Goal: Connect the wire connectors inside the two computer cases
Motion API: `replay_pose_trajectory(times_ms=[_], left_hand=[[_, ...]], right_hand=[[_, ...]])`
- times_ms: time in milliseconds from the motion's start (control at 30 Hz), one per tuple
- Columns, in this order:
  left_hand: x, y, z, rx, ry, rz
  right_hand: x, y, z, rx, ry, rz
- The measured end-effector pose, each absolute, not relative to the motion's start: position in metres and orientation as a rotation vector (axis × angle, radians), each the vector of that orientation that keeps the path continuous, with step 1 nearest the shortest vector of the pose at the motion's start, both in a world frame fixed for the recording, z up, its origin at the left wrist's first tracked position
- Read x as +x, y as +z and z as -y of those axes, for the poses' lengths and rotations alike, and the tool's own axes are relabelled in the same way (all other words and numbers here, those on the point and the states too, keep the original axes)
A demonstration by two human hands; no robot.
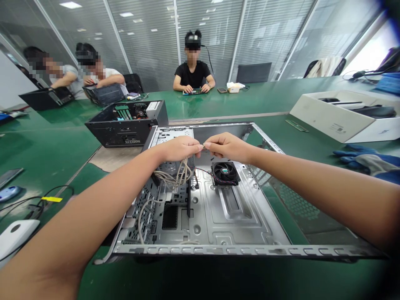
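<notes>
Inside an opened metal computer case (212, 249), both my hands meet above the floor plate. My left hand (183, 148) is closed, its thumb and fingertips pinched, and a bundle of grey-beige cables (181, 175) rises to just under its fingers. My right hand (229, 148) pinches at the same spot, fingertips almost touching the left ones. What lies between the fingertips is too small to make out. Below my right hand a black cooling fan (225, 171) sits on the case floor, with a thin dark wire running left from it.
A second black computer case (131, 125) stands behind on the left. To the right are a white box (340, 121) and blue-grey gloves (371, 160). A white device (18, 235) and black cables (34, 208) lie at left. Across the green table (250, 102), several people sit working.
</notes>
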State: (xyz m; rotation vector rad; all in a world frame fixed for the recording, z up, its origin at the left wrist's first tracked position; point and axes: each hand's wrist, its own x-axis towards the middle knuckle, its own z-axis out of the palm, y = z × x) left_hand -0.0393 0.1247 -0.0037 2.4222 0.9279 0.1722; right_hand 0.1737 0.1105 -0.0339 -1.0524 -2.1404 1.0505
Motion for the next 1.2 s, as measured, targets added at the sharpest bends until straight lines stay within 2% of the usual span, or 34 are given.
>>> replay_pose_trajectory(times_ms=[400, 600, 933, 1200], left_hand=[[-0.0378, -0.0038, -0.1251, 2.527, 0.123, -1.037], [-0.0369, -0.0068, -0.1259, 2.618, 0.121, -1.058], [-0.0331, -0.0065, -0.1220, 2.728, 0.170, -1.056], [-0.0335, -0.0082, -0.1216, 2.672, 0.134, -1.040]], right_hand=[[0.1726, -0.0371, -0.1135, -1.074, 1.004, 2.044], [0.1717, -0.0359, -0.1139, -1.100, 0.941, 2.163], [0.1733, -0.0374, -0.1141, -1.038, 1.383, 2.011], [0.1729, -0.0357, -0.1128, -1.068, 1.099, 2.142]])
